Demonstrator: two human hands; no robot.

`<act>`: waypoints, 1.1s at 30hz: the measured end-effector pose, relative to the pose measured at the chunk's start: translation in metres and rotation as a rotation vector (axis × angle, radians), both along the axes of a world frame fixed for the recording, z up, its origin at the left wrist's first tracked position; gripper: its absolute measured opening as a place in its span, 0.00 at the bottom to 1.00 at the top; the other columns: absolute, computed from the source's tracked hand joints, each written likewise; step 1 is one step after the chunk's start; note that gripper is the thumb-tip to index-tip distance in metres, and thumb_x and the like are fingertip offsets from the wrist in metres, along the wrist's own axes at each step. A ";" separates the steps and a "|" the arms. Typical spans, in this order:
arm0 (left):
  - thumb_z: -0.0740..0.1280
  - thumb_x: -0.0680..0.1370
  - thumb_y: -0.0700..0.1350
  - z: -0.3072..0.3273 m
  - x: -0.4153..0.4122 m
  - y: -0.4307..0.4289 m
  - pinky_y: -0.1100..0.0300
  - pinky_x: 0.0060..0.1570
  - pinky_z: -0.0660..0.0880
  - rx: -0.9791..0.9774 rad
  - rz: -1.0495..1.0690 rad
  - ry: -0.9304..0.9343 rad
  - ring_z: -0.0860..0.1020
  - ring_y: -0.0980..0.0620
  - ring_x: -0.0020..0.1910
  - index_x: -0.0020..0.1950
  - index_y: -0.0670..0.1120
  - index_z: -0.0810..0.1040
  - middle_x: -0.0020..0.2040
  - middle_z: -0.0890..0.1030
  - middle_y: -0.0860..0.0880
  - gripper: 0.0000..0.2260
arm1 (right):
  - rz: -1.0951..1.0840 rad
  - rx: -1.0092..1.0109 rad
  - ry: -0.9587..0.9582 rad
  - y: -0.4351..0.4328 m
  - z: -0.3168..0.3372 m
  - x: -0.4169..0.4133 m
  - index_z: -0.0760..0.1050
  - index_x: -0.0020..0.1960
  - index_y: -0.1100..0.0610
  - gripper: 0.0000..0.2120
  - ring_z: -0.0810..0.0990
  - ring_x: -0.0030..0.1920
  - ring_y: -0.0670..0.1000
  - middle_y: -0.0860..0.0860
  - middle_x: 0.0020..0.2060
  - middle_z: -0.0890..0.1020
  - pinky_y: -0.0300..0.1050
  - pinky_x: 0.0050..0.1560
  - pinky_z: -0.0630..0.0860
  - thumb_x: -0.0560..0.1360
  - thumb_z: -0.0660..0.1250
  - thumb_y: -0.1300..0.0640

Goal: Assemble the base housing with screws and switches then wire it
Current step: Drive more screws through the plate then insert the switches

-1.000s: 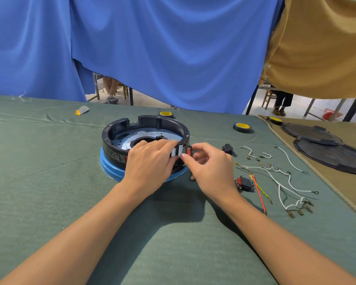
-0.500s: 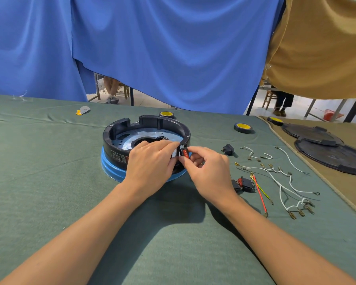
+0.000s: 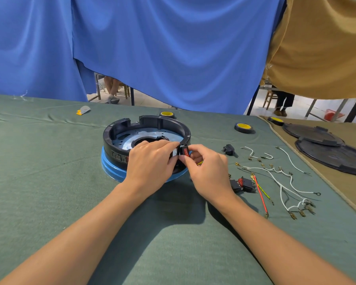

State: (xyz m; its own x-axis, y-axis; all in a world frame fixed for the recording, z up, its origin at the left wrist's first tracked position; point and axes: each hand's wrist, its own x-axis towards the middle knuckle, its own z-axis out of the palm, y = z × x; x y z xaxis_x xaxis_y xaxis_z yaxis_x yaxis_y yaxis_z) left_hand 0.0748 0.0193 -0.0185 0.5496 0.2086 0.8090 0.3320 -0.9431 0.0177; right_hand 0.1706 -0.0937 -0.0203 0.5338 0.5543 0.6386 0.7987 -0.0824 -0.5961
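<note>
Housing [image 3: 119,140], black and round, sits on a blue ring [image 3: 111,170] on the green table cloth [image 3: 49,192], right in front of the person. The left hand [image 3: 150,161] curls over its near wall and holds it. The right hand [image 3: 210,173] pinches a little red switch [image 3: 185,151] with thumb and fingers, right against the housing's side, beside the left fingertips. Just to the right lie more switches [image 3: 244,183], a red wire [image 3: 260,196] and some white wires [image 3: 275,177]. Farther off are a yellow tape roll [image 3: 243,127] and two flat black lids [image 3: 327,153].
</note>
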 end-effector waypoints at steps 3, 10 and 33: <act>0.79 0.68 0.44 0.001 0.000 -0.001 0.56 0.36 0.78 -0.016 0.002 -0.017 0.84 0.47 0.37 0.50 0.46 0.86 0.41 0.86 0.49 0.12 | 0.000 0.004 -0.016 0.001 -0.001 -0.001 0.81 0.52 0.57 0.06 0.79 0.37 0.46 0.46 0.37 0.81 0.39 0.40 0.78 0.76 0.70 0.57; 0.80 0.67 0.44 0.002 0.000 -0.002 0.54 0.37 0.79 -0.027 -0.004 -0.037 0.84 0.45 0.36 0.52 0.44 0.85 0.41 0.86 0.48 0.15 | -0.042 -0.023 -0.022 0.004 -0.001 -0.001 0.81 0.51 0.57 0.06 0.77 0.39 0.44 0.47 0.39 0.81 0.25 0.38 0.69 0.75 0.71 0.57; 0.75 0.72 0.42 0.004 -0.004 -0.002 0.55 0.34 0.77 -0.019 -0.026 -0.027 0.83 0.46 0.36 0.51 0.44 0.85 0.40 0.86 0.49 0.09 | 0.012 -0.248 0.187 -0.002 0.019 0.023 0.84 0.43 0.53 0.08 0.81 0.39 0.47 0.46 0.34 0.83 0.47 0.46 0.78 0.72 0.73 0.48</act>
State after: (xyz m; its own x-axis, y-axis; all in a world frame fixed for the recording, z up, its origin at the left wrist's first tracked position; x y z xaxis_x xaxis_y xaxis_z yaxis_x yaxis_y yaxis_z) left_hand 0.0711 0.0178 -0.0148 0.5330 0.2100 0.8197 0.3063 -0.9509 0.0444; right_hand 0.1933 -0.0955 -0.0011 0.6214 0.6881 0.3747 0.6792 -0.2346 -0.6955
